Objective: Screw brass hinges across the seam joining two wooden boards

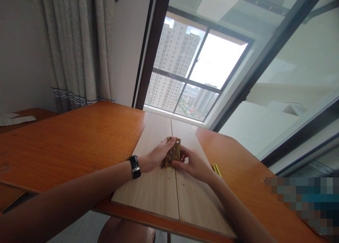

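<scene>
A brass-coloured hinge with screw holes is held up over two pale wooden boards. My left hand, with a black watch on its wrist, grips the hinge from the left, thumb on its upper face. From the right, my right hand, with a ring on one finger, holds the hinge's lower right part between thumb and fingers. The left board and the right board lie side by side with a narrow seam between them. Small dark holes show in both boards just below the hinge.
The boards rest on an orange-brown wooden table. A yellow and black object lies right of the boards, partly behind my right forearm. A grey curtain hangs at the back left, beside a dark-framed window. A blurred patch covers the lower right.
</scene>
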A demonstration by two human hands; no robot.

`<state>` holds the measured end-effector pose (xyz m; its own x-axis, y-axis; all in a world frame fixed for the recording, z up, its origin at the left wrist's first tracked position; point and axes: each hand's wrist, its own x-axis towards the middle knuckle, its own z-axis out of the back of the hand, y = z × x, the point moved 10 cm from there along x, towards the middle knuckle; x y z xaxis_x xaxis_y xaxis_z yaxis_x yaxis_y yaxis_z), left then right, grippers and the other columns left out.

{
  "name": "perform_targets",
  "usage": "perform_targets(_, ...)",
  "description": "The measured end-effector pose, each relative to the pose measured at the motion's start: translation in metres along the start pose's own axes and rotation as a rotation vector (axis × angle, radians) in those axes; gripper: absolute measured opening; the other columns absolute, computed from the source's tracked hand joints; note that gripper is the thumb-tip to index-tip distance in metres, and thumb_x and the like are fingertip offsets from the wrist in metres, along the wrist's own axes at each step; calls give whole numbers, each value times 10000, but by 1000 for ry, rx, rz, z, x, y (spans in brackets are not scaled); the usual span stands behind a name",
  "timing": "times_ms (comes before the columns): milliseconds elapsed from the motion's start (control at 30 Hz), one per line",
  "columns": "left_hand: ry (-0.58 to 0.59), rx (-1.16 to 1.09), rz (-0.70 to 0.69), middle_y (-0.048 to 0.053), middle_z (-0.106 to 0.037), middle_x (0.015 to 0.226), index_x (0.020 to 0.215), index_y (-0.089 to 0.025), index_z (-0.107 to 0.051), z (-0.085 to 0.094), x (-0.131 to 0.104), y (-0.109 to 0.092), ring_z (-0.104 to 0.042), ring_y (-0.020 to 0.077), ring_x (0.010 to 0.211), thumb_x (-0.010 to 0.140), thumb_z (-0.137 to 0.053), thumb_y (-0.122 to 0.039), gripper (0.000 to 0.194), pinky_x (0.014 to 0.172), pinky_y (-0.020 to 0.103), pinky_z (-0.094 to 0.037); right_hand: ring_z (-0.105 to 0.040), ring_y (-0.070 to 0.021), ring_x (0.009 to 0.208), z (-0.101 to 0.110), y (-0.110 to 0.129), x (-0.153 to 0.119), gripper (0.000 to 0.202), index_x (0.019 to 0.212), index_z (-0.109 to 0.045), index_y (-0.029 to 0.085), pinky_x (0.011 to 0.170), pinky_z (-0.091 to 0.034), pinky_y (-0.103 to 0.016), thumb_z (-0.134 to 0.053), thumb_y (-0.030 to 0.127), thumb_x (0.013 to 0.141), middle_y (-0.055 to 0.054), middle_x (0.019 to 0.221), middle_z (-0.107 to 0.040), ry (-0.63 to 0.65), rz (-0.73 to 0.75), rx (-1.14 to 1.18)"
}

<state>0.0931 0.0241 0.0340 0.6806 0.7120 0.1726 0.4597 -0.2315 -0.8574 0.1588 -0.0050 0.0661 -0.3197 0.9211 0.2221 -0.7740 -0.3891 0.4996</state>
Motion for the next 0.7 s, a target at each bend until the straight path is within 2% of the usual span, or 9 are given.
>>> perform_targets(400, 19, 15, -15, 64, -691, 869, 1140, -157, -517, 0, 4, 3, -662, 174, 745, 847, -617, -693, 619, 671, 271, -505, -598, -188, 673, 2, 2, 1, 217, 914, -615, 165, 625, -455, -297, -616, 378, 871, -51, 770, -692, -33, -8, -54)
perform_targets(700, 33, 9, -12, 64, -684, 859, 1132, -151, -508, 0, 4, 3, -658, 168, 750, 859, -630, -656, 586, 685, 266, -504, -606, -197, 681, 2, 0, 1, 232, 920, -608, 164, 637, -449, -311, -591, 393, 884, -62, 785, -695, -37, -12, -39)
